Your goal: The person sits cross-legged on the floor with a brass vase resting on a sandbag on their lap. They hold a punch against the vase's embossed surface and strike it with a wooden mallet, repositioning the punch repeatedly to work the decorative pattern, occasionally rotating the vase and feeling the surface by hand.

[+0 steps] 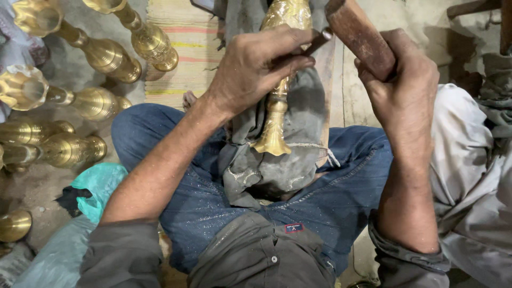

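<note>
Firmly, a thin dark metal punch point(314, 42) is pinched in the left hand point(256, 66) against the slender engraved brass vase point(277, 101); a brown wooden mallet point(360, 34) is gripped in the right hand point(405, 90). Light, square blows are judged best.

Bare grey concrete floor point(64, 69), dusty and stained. Striped woven mat point(181, 48) in beige, red and yellow laid at top centre. Several brass vases point(101, 53) laid on their sides along left edge. Teal plastic bag point(98, 186) crumpled at lower left, dark scrap beside it. Pale grey cloth point(469, 160) heaped at right. Light soft, even; walls and windows not seen.
</note>
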`<action>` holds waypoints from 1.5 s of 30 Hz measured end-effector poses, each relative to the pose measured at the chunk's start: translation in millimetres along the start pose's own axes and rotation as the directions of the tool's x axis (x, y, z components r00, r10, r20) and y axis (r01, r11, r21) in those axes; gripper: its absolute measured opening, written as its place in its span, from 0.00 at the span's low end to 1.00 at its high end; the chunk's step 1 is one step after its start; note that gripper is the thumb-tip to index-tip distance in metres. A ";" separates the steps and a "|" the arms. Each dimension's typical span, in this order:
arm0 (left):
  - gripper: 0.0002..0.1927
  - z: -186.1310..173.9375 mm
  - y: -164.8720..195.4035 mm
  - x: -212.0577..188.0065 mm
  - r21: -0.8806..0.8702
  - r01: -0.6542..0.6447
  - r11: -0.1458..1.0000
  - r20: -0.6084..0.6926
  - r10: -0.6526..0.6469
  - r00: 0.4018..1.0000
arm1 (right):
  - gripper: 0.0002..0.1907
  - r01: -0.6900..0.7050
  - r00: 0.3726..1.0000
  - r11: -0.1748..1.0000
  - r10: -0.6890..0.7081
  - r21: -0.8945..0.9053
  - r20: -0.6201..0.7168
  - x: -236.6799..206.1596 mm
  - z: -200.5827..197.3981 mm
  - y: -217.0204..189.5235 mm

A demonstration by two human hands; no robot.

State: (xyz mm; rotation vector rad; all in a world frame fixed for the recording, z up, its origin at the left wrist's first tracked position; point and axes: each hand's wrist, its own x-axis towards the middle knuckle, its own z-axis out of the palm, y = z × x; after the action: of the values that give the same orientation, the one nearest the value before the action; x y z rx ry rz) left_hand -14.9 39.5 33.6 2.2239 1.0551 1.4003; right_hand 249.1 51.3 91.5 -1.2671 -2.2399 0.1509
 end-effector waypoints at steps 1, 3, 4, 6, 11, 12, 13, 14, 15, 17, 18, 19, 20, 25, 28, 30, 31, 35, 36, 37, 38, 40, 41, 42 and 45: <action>0.17 -0.2 -0.2 -0.3 0.003 -0.008 1.000 -0.001 0.008 1.000 | 0.15 0.046 0.999 0.999 -0.047 -0.023 -0.028 -0.2 -0.4 -0.9; 0.18 -0.2 -0.1 -0.6 0.008 -0.021 1.000 -0.003 0.021 1.000 | 0.14 0.082 0.994 0.994 -0.087 -0.072 -0.064 -0.1 -2.4 -1.7; 0.18 0.3 0.0 -0.1 0.006 -0.003 1.000 0.006 0.003 1.000 | 0.14 0.077 0.994 0.993 -0.084 -0.095 -0.074 1.1 -4.2 -0.9; 0.17 0.5 0.5 0.4 0.003 0.040 0.999 0.027 -0.040 0.999 | 0.13 0.075 0.992 0.985 -0.089 -0.157 -0.084 1.3 -6.9 -0.2; 0.19 -1.5 4.0 -0.7 0.054 -0.076 0.996 -0.020 0.077 0.997 | 0.16 0.111 0.986 0.991 -0.100 0.076 -0.135 1.3 -13.4 1.4; 0.19 -2.2 5.0 -1.1 0.073 -0.091 0.993 -0.016 0.092 0.996 | 0.16 0.078 0.989 0.987 -0.059 0.140 -0.135 1.3 -13.7 1.1; 0.19 -2.8 6.0 -1.5 0.070 -0.077 0.995 -0.009 0.078 0.997 | 0.15 -0.017 0.994 0.990 0.032 0.139 -0.107 1.5 -13.9 0.5; 0.18 -3.4 6.7 -1.6 0.069 -0.064 0.996 -0.004 0.064 0.998 | 0.15 -0.024 0.994 0.998 0.029 0.055 -0.102 1.8 -14.0 -0.1; 0.18 -4.3 6.7 -1.0 0.070 -0.053 0.996 0.001 0.053 0.999 | 0.14 -0.029 0.995 0.999 0.026 -0.030 -0.096 2.4 -14.0 -1.2; 0.19 -4.1 6.1 1.7 0.080 -0.048 0.996 0.010 0.048 0.999 | 0.15 0.122 0.985 0.926 -0.158 -0.358 -0.073 2.8 -17.3 -3.0; 0.19 -3.8 5.6 3.2 0.085 -0.043 0.995 0.013 0.042 0.999 | 0.16 0.115 0.987 0.984 -0.129 -0.137 -0.095 2.9 -17.7 -4.4; 0.19 -3.1 5.0 4.9 0.077 -0.033 0.996 0.014 0.032 0.999 | 0.18 0.107 0.989 0.990 -0.096 0.091 -0.110 3.4 -17.3 -6.3; 0.19 -1.6 4.5 6.8 0.070 -0.025 0.997 0.014 0.024 1.000 | 0.18 0.094 0.992 0.992 -0.085 0.090 -0.093 3.7 -18.1 -7.6; 0.17 -0.7 4.1 7.8 0.016 0.008 1.000 0.019 -0.008 1.000 | 0.17 0.015 0.998 0.998 -0.011 0.060 -0.069 5.5 -22.7 -11.2; 0.18 -0.5 4.2 7.5 0.034 0.013 0.999 0.022 -0.014 1.000 | 0.16 0.046 0.999 0.987 -0.047 -0.152 0.002 5.0 -23.0 -8.8; 0.17 -0.6 3.7 8.0 0.057 -0.017 0.998 0.025 0.015 1.000 | 0.14 0.071 0.997 0.975 -0.072 -0.212 0.003 3.5 -22.2 -5.4; 0.17 0.1 3.7 8.2 0.045 -0.001 0.999 0.028 0.000 1.000 | 0.14 0.068 0.996 0.996 -0.071 -0.062 -0.049 1.8 -19.9 -3.8; 0.17 0.7 3.1 9.7 0.058 0.000 0.998 0.027 -0.002 1.000 | 0.11 0.103 0.995 0.960 -0.095 -0.260 0.040 -1.8 -17.9 8.3; 0.17 0.1 2.5 10.5 0.080 -0.017 0.997 0.026 0.015 1.000 | 0.08 0.059 0.998 0.987 -0.059 -0.152 0.005 -1.7 -17.2 11.6; 0.17 0.4 2.8 10.4 0.059 0.003 0.998 0.033 -0.005 0.999 | 0.06 0.018 1.000 0.999 -0.019 -0.038 -0.021 -2.2 -15.8 13.9; 0.18 0.4 3.1 10.2 0.038 0.026 0.999 0.040 -0.028 0.999 | 0.06 -0.025 0.999 0.999 0.025 0.021 -0.022 -2.8 -14.6 15.8; 0.18 0.0 3.6 9.9 0.036 0.032 0.999 0.042 -0.033 0.999 | 0.10 -0.113 0.994 0.990 0.113 0.082 -0.005 -4.1 -13.5 17.3; 0.18 -0.6 3.5 10.0 0.055 0.013 0.998 0.038 -0.015 0.999 | 0.13 -0.158 0.987 0.984 0.158 0.083 0.012 -4.8 -13.7 17.2; 0.18 -1.1 3.3 10.4 0.076 -0.007 0.997 0.035 0.005 0.999 | 0.12 -0.079 0.997 0.997 0.079 -0.016 -0.008 -5.3 -14.2 16.7; 0.18 -1.9 3.4 11.0 0.050 0.041 0.998 0.066 -0.044 0.997 | 0.11 0.064 0.998 0.973 -0.066 -0.222 -0.001 -5.9 -17.8 13.0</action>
State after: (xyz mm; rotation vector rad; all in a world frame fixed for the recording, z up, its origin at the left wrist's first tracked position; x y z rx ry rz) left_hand -12.3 44.9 43.7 2.2522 1.1185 1.2865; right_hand 270.6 50.6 99.3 -1.3019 -2.3380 -0.1329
